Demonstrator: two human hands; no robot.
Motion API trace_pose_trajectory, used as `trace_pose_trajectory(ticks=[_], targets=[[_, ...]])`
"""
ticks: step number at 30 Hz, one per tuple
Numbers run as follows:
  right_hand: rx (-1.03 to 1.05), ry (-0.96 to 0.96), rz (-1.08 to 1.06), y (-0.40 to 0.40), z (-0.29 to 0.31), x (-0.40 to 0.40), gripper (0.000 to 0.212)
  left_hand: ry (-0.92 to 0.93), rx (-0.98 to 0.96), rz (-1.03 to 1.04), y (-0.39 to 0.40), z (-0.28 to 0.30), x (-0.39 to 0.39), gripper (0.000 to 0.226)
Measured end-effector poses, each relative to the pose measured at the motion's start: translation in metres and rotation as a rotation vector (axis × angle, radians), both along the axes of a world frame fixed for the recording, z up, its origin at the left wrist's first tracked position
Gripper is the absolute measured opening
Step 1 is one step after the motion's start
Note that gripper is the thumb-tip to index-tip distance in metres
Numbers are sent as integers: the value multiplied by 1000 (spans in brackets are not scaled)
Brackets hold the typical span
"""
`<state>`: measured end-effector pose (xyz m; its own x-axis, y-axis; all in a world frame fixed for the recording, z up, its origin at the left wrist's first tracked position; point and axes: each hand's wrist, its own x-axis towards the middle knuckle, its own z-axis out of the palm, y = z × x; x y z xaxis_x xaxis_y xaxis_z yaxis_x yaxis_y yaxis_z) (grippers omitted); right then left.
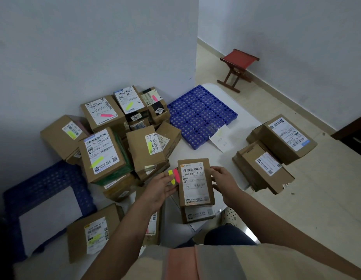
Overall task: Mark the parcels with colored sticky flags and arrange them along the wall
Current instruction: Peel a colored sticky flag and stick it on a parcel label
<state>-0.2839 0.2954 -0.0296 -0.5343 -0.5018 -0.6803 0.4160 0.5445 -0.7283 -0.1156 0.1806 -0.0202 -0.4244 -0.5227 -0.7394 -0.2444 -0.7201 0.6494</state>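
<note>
Both hands are closed on one small parcel (196, 181) held up in front of the person: the right hand (224, 181) grips its right edge, while the left hand (161, 187) holds its left edge together with a few yellow and pink sticky flags (173, 175). Its label shows no flag yet. Beyond and left of the grip, the stacked parcels (115, 136) against the wall (74, 57) already carry flags, so most marking looks done. Two unflagged parcels (276, 150) right of the grip probably remain.
</note>
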Motion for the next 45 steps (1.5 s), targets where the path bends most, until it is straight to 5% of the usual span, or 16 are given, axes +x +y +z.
trace_pose_trajectory(ticks=[2,7,13,19,28,45], targets=[[0,4,-14,0,2,0,28,-33,-47,-2,-1,3,0,5],[-80,391,-56,-6,19,-4,23,-33,-207,-11,-7,17,-8,10],[-297,139,138,-20,49,11,18,79,-320,-201,-2,38,-31,15],[-358,30,29,-16,47,9,12,62,-350,-192,-2,45,-41,23],[-362,17,36,-16,45,9,17,11,-445,-294,2,46,-43,4],[-391,105,101,-15,49,14,15,-52,-638,-392,5,51,-38,14]])
